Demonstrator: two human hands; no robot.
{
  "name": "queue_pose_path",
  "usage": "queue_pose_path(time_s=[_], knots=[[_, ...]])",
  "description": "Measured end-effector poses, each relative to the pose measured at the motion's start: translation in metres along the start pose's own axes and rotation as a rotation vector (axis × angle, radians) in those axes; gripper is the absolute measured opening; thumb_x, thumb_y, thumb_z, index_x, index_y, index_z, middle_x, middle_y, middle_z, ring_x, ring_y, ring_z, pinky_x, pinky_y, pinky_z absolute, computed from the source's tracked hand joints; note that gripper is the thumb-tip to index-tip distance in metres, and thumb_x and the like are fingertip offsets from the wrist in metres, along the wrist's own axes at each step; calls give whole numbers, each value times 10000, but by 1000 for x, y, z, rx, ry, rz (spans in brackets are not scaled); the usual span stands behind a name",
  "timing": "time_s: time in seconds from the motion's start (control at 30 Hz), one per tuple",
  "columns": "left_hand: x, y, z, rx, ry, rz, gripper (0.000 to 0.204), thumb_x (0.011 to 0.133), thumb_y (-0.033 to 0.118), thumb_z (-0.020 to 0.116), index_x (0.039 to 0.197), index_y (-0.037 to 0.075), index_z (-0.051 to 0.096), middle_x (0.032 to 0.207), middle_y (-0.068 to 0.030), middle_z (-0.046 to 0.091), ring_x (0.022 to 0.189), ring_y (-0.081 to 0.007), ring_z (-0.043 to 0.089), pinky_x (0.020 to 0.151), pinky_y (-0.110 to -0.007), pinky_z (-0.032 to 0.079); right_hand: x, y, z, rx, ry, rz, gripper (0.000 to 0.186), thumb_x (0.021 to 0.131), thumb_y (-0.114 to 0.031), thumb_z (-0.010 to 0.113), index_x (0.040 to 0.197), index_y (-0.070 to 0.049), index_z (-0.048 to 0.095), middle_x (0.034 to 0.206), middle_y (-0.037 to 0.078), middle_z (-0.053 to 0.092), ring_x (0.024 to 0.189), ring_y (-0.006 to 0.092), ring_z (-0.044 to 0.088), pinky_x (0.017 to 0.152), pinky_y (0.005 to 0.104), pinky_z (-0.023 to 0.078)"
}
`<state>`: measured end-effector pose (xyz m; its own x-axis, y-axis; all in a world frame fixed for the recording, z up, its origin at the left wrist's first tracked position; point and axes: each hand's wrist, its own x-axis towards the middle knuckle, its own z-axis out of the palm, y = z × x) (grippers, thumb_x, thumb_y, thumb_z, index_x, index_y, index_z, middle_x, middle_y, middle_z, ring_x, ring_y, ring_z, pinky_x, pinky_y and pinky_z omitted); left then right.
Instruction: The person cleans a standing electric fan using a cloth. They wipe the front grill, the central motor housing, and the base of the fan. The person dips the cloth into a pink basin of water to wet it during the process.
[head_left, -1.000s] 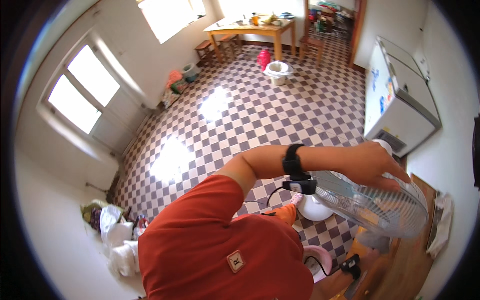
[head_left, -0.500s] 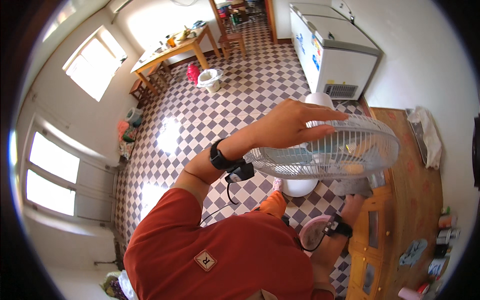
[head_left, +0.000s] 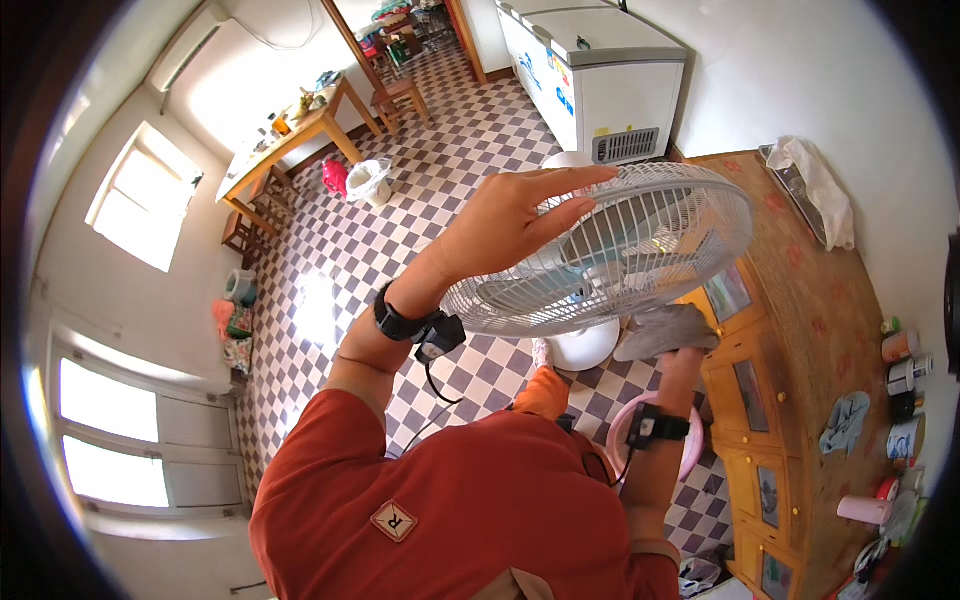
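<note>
A standing fan [head_left: 665,240] with a round wire guard and pale blades is in front of me, its white base [head_left: 585,345] on the floor. My left hand [head_left: 510,220] straddles the upper left rim of the guard, with the thumb in front and the fingers along the top. In my right hand [head_left: 684,363] is a grey cloth [head_left: 662,334], bunched against the guard's lower right edge. The cloth covers most of that hand's fingers.
To the right stands a wooden cabinet [head_left: 745,450] with several items on top. Below my right wrist sits a pink basin [head_left: 690,455]. A lined bin [head_left: 370,185], a table [head_left: 290,140] and a white chest freezer [head_left: 625,95] stand farther off on the checkered floor.
My view has turned, so the fan and both hands appear farther left and higher. The cloth is now pressed higher against the guard's edge. My left hand stays on the rim.
</note>
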<state>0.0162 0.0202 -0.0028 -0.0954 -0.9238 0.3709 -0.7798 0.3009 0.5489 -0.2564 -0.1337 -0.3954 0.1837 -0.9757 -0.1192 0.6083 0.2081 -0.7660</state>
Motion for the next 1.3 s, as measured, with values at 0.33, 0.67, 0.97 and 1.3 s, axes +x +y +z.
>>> queue_pose_path(time_s=[0.33, 0.67, 0.97, 1.3], knots=[[-1, -6, -5, -14, 1, 66, 358, 948, 253, 522, 1282, 126, 551, 1154, -122, 636, 943, -236, 658, 803, -333, 516, 22, -40, -4, -665, -138, -426, 432, 888, -188, 598, 1270, -37, 465, 1287, 61, 491, 1156, 212, 503, 945, 313, 444], [1, -7, -3, -19, 17, 86, 388, 960, 315, 495, 1287, 114, 548, 1118, -124, 654, 850, -211, 680, 731, -323, 534, -2, -50, 45, -240, -10, -106, 390, 894, -162, 578, 1255, -54, 479, 1283, 74, 493, 1134, 198, 513, 935, 325, 451], [0, -4, -3, -55, 20, 8, 348, 955, 230, 507, 1277, 106, 557, 1179, -115, 629, 940, -200, 660, 795, -322, 522, -16, -34, 59, 199, 71, 166, 354, 895, -196, 580, 1221, -78, 508, 1198, 81, 555, 1067, 201, 563, 897, 368, 487], [-2, -6, 8, -95, 52, -55, 369, 957, 212, 505, 1286, 47, 532, 1262, -122, 573, 1152, -206, 548, 961, -339, 438, 7, -10, 13, 382, -8, 118, 315, 895, -310, 576, 1101, -73, 552, 1027, 58, 624, 939, 208, 615, 815, 405, 526]])
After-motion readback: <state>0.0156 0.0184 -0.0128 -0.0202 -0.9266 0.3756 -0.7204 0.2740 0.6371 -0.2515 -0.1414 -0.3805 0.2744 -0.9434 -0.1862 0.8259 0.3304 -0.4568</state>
